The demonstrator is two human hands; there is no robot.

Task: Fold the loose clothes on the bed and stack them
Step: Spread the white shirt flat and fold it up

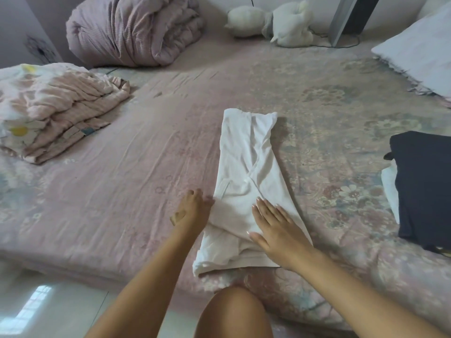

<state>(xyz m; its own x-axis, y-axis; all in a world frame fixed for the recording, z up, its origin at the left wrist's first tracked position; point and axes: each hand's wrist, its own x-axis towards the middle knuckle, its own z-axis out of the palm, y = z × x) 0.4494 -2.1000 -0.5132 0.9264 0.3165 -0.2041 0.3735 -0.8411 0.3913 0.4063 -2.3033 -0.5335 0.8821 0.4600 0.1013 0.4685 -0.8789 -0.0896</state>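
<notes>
The bed (122, 191) is taking up nearly the whole view, and the white garment (246, 167) is lying near its front edge as 1 long narrow strip, sides already turned in, running away from the person. Its near end is bunching into loose folds and hanging close to the mattress edge.

The right hand (275, 225) is lying flat on the lower part of the strip, fingers straight and spread, pressing rather than gripping. The left hand (192, 208) is sitting at the strip's left edge with fingers bent toward the cloth; whether it is pinching the fabric or only touching it, I cannot tell.

Risks, as I am judging them: the rumpled near end could get folded in crooked, leaving a lumpy bundle that would sit badly on a stack; and with that end so close to the edge, a careless pull could be dragging it off the bed.

Counting clothes: 1 white garment in hand, and 1 dark folded garment (424, 186) well apart at the right, lying on 1 white piece (390, 189) showing beneath it.
</notes>
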